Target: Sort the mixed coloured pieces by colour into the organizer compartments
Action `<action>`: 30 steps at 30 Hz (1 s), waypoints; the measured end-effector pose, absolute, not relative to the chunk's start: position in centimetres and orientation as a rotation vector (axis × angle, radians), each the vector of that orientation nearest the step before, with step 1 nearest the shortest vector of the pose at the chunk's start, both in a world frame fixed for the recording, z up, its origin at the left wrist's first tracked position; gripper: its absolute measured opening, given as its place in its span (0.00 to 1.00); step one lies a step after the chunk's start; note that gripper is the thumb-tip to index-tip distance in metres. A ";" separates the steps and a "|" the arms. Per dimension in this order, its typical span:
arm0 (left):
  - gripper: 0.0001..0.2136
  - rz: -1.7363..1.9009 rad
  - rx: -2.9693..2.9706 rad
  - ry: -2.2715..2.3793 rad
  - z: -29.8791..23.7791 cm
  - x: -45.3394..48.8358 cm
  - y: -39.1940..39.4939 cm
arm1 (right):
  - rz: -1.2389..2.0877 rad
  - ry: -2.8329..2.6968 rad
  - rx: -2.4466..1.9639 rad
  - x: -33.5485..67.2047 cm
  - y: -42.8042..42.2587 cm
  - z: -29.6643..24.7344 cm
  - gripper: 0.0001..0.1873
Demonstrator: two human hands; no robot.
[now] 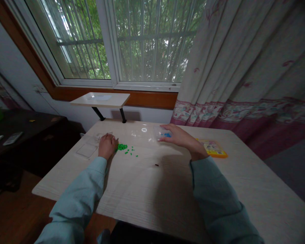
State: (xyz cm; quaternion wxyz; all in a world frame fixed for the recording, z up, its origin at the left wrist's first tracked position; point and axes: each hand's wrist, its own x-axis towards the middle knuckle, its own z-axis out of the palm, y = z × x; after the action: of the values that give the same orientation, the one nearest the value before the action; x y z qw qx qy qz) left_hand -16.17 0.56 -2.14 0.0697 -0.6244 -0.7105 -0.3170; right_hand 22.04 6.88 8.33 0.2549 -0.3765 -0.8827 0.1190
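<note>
My right hand (179, 137) is closed around a small clear plastic box (157, 133), fingers on the far side and thumb on the near side. Blue pieces (167, 135) show inside it. On the left, my left hand (107, 146) rests on the table with its fingers curled, right beside a pile of small green pieces (122, 146). Whatever those fingers hold, if anything, is hidden. A few loose green bits (131, 151) are scattered to the right of the pile. Clear plastic cases (86, 150) lie to the left of my left hand.
A small dark piece (157, 165) lies mid-table. Behind my right wrist is a flat orange-yellow case (215, 149). A raised shelf (101, 99) stands at the table's back left, below the window. A dark side table (27, 130) is at far left, a curtain (231, 84) at right.
</note>
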 end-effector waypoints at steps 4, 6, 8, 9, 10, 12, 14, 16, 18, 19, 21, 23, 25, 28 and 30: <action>0.21 -1.154 -1.745 -2.181 -1.6 -16.3 0.6 | 0.304 -2.418 -1.034 22.0 7.0 8.2 0.38; 0.22 -1.247 -1.730 -2.195 -1.8 -16.5 0.8 | 0.303 -2.425 -1.034 22.0 6.9 8.3 0.38; 0.22 -1.322 -1.713 -2.202 -2.0 -16.6 1.2 | 0.308 -2.424 -1.030 21.9 6.8 8.4 0.38; 0.22 -1.347 -1.707 -2.206 -2.1 -16.6 1.4 | 0.312 -2.424 -1.027 21.8 6.7 8.5 0.37; 0.22 -1.368 -1.701 -2.212 -2.2 -16.6 1.5 | 0.314 -2.423 -1.024 21.8 6.6 8.5 0.37; 0.21 -1.399 -1.693 -2.207 -2.1 -16.4 1.6 | 0.323 -2.425 -1.019 21.7 6.4 8.6 0.36; 0.21 -1.413 -1.698 -2.142 -1.8 -16.2 1.2 | 0.334 -2.425 -1.022 21.6 6.3 8.7 0.36; 0.19 -1.423 -1.736 -2.020 -1.4 -16.0 0.4 | 0.347 -2.424 -1.032 21.6 6.3 8.6 0.37; 0.17 -1.428 -1.861 -1.894 -1.3 -16.1 -0.6 | 0.357 -2.426 -1.036 21.4 6.3 8.5 0.37; 0.17 -1.412 -1.967 -1.847 -1.4 -16.1 -1.0 | 0.360 -2.429 -1.031 21.3 6.3 8.5 0.36; 0.17 -1.315 -2.203 -1.803 -1.9 -16.2 -1.6 | 0.362 -2.432 -1.019 21.1 6.3 8.3 0.35; 0.19 -1.155 -2.363 -1.827 -2.5 -16.0 -1.8 | 0.363 -2.435 -1.007 21.0 6.2 8.2 0.34; 0.22 -1.010 -2.420 -1.881 -2.8 -15.6 -1.8 | 0.364 -2.440 -0.997 20.8 6.2 8.2 0.35; 0.26 -0.882 -2.429 -1.928 -2.7 -14.6 -1.8 | 0.365 -2.436 -0.991 20.6 6.1 8.1 0.34; 0.28 -0.827 -2.427 -1.933 -2.5 -13.8 -1.8 | 0.371 -2.434 -0.989 20.5 6.1 8.0 0.35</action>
State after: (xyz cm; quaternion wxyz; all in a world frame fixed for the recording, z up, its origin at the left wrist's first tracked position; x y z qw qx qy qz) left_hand -13.83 -1.78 -2.49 -0.0348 -0.7553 -0.6017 -0.2575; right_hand 20.53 6.10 8.04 0.2418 -0.3618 -0.8901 0.1355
